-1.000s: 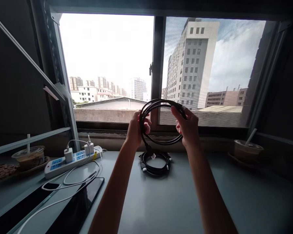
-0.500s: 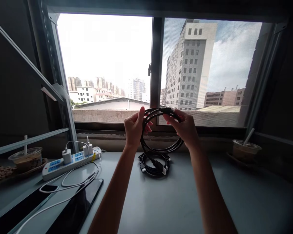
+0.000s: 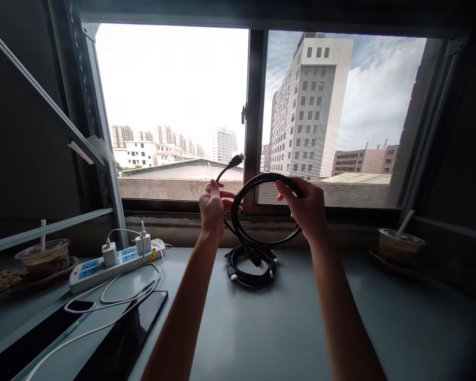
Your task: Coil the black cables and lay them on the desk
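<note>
Landmark: centre window post [image 3: 256,121]; every place below is read against it.
Left hand [image 3: 212,206]: just left of the post's foot, raised off the worktop [image 3: 285,328]. Its grip is pinched on the loose strand where it leaves the loop's left edge.
Right hand [image 3: 307,209]: just right of the post, level with the left. Its grip is closed over the loop's upper right arc.
Black cable coil [image 3: 257,180]: held upright in the air across the post's lower part, between the two hands, clear of the worktop.
Plug end [image 3: 237,159]: sticks up just left of the post, above the left hand.
Change: half a second ago both hands sat close together on top of the loop and no end showed above it. Now the hands are apart and one end stands free.
Reading: that end is out of the bundle, so the coil is no longer fully gathered. Another end dangles below the loop.
Second coil [image 3: 241,278]: flat on the worktop, straight below the post, apart from both hands.
Power strip [image 3: 103,262]: well left of the post, chargers plugged in.
Cup [image 3: 400,243]: well right of the post.
</note>
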Demonstrator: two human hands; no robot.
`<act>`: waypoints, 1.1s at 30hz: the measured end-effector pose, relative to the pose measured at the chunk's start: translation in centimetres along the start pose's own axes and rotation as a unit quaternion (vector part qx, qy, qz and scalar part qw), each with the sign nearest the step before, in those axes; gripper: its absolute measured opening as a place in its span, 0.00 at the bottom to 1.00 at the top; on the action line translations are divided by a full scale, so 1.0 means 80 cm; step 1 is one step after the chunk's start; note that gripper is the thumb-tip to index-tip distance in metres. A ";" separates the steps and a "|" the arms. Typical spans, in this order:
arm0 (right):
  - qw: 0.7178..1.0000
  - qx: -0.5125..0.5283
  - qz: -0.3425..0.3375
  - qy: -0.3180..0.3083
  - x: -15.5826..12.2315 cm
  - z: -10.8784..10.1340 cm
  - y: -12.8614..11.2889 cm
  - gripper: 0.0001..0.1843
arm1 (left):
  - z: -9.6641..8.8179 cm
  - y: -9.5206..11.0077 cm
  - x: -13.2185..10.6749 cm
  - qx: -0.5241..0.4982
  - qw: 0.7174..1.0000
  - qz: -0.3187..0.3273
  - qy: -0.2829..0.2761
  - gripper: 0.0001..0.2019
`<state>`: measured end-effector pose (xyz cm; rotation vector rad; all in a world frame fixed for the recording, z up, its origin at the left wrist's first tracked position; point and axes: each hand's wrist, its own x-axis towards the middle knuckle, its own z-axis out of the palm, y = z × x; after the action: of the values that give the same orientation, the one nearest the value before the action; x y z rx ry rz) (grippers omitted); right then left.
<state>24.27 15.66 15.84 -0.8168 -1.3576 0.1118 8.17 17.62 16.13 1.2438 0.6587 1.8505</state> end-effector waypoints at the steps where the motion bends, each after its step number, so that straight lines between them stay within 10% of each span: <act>1: 1.000 0.006 -0.002 0.012 0.000 0.001 0.000 0.15 | -0.001 0.002 0.000 0.011 0.999 -0.029 -0.037 0.09; 7: 0.995 -0.035 -0.068 0.061 0.000 0.004 -0.006 0.13 | -0.002 0.013 -0.009 -0.037 0.937 -0.215 -0.274 0.06; 13: 0.986 -0.154 -0.070 -0.013 -0.003 -0.002 -0.010 0.17 | -0.005 0.014 -0.014 -0.067 0.896 -0.250 -0.361 0.11; 23: 0.988 -0.140 -0.001 -0.064 -0.006 0.000 -0.008 0.27 | -0.016 0.029 -0.008 -0.054 0.920 -0.217 -0.322 0.21; 33: 0.985 0.019 0.024 0.168 0.002 0.025 0.013 0.21 | 0.007 0.021 -0.019 0.031 0.982 -0.074 -0.171 0.23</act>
<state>22.94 17.36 15.37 -0.7966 -1.0149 0.0337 8.45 15.42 16.88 1.4690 0.6025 1.4583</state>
